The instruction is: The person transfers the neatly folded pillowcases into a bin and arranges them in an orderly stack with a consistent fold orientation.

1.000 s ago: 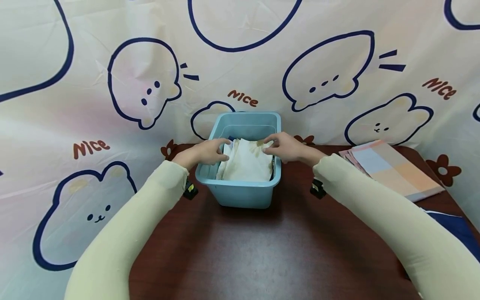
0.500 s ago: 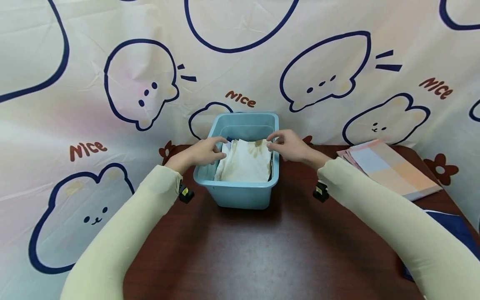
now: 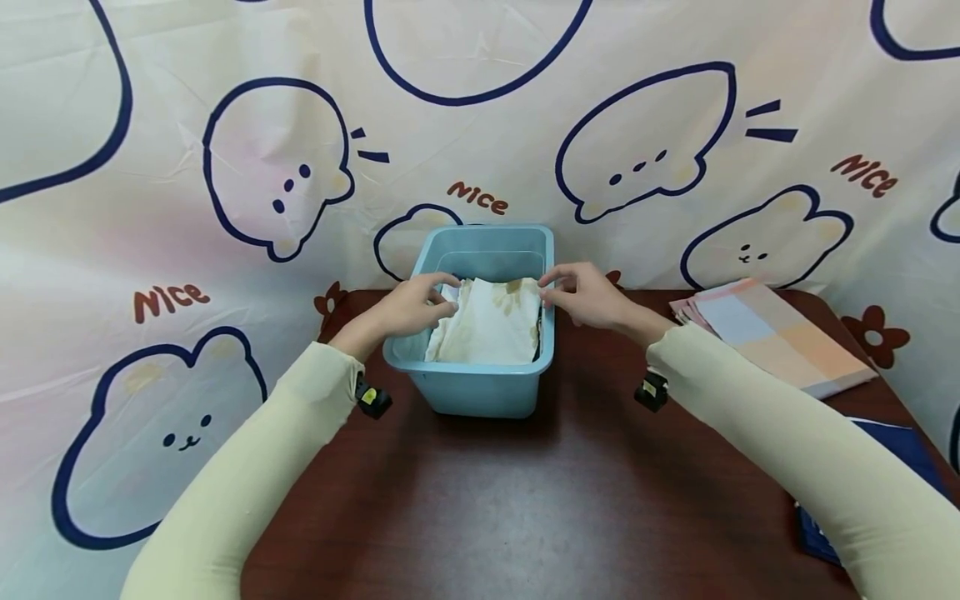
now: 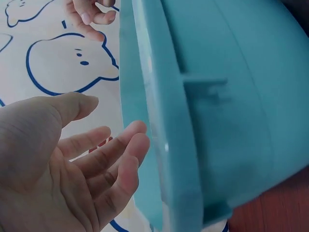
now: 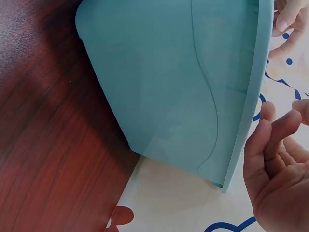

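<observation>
A light blue plastic bin (image 3: 480, 392) stands on the table, with white, brown-stained folded cloth (image 3: 501, 325) lying inside it. Over the bin's left rim hovers my left hand (image 3: 415, 305), fingers loosely bent and nothing held. My right hand (image 3: 588, 297) is at the right rim, its fingers relaxed and also holding nothing. In the left wrist view, the left hand (image 4: 72, 166) has its fingertips close to the bin's rim (image 4: 169, 130). In the right wrist view, the right hand (image 5: 280, 169) is beside the opposite rim. Cloth underneath the top piece is mostly hidden.
A folded checked cloth (image 3: 780, 333) in pink, orange and pale blue lies at the table's right. Nearer, dark blue fabric (image 3: 900, 450) is partly covered by my right sleeve. Behind the bin, a patterned curtain (image 3: 480, 133) meets the dark wooden table (image 3: 480, 500).
My right hand has drawn back rightward from over the cloth to the bin's rim. The left hand stays near the left rim. The head view has shifted slightly; the cloth lies still.
</observation>
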Demonstrator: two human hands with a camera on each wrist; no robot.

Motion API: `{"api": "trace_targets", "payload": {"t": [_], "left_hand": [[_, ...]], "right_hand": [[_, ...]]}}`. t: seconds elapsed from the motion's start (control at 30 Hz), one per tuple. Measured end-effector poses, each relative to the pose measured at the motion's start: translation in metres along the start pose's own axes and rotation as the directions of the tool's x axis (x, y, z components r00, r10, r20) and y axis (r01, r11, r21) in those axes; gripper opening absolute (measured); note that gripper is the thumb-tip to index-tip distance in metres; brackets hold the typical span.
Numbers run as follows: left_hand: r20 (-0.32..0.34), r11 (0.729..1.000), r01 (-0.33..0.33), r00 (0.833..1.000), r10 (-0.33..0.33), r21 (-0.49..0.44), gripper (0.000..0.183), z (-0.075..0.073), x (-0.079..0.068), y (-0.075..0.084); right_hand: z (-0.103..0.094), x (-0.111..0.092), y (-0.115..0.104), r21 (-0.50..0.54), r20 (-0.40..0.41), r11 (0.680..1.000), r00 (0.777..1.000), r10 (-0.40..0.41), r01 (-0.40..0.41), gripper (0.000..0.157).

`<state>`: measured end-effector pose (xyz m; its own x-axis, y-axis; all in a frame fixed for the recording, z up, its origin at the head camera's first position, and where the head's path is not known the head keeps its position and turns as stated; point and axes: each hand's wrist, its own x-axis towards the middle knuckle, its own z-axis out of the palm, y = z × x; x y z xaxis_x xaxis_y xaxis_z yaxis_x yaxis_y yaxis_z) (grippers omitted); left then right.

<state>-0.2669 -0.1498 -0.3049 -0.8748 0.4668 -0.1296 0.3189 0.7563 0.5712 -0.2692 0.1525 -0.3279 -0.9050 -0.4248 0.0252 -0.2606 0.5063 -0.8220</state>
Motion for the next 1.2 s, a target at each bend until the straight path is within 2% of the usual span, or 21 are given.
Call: {"api": "trace_targets", "payload": {"t": [0.37,0.6,0.83,1.0,1.2], "left_hand": [[-0.029,0.994,-0.051,0.998,0.048,-0.092,0.043,0.007,-0.009,0.009],[-0.016,0.994,-0.064,0.998,0.062,-0.091,0.042,0.014,-0.014,0.020],[-0.049,0.993,-0.091,0.995,0.087,-0.073,0.039,0.020,-0.017,0.030],[-0.074,0.990,-0.113,0.991,0.107,-0.084,0.037,0.026,-0.017,0.033],[-0.068,0.989,-0.115,0.992,0.109,-0.096,0.037,0.032,-0.019,0.035]], "right_hand": [[0.001,-0.014,0.004,0.028,-0.024,0.999,0.999,0.032,-0.032,0.034],[-0.002,-0.024,0.008,0.019,-0.032,0.999,0.999,0.040,-0.040,0.033],[-0.008,-0.037,0.011,0.008,-0.032,1.000,0.999,0.011,-0.010,0.029],[-0.013,-0.047,0.011,0.001,-0.039,0.999,0.999,0.032,-0.032,0.029],[-0.015,-0.059,0.016,-0.015,-0.042,0.999,0.998,0.051,-0.052,0.027]]}}
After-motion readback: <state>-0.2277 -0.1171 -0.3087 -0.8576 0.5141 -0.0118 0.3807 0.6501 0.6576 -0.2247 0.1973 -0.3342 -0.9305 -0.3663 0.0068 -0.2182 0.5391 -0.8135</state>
